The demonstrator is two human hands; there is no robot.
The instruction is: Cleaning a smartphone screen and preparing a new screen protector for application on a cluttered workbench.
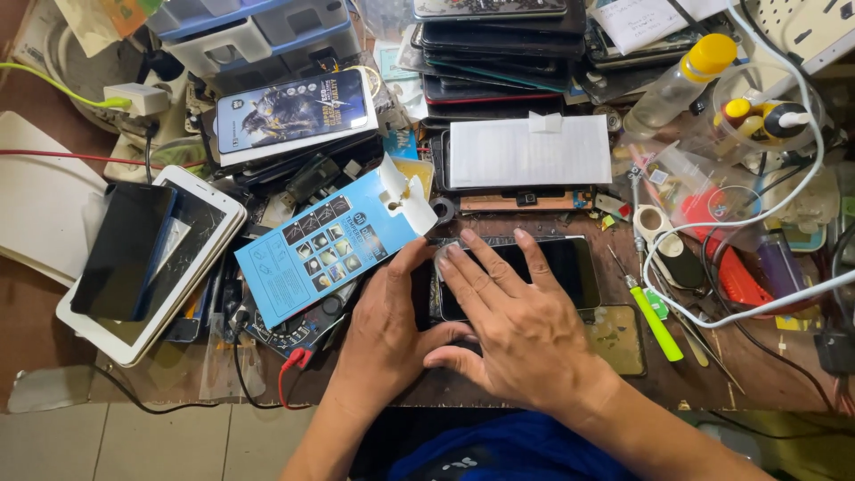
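Your right hand (517, 330) lies flat over the left half of the dark phone (552, 272), fingers spread wide and pressed to the glass; the thumb hooks under the near edge, which looks like bracing so the phone cannot slide on the wooden bench (695, 374). Your left hand (383, 334) sits just beside it, partly under the right one, fingers loosely extended, tips touching the phone's left end. Neither hand grips anything; both press.

The phone lies screen up, lengthwise across the bench, directly in front of you.

The blue packet (325, 254) rests tilted just left of your hands, its torn white flap up, within easy reach. The green-handled screwdriver (655, 321) lies to the right, clear of the phone. A white tablet (191, 258) with a dark slab on it sits well apart at left.
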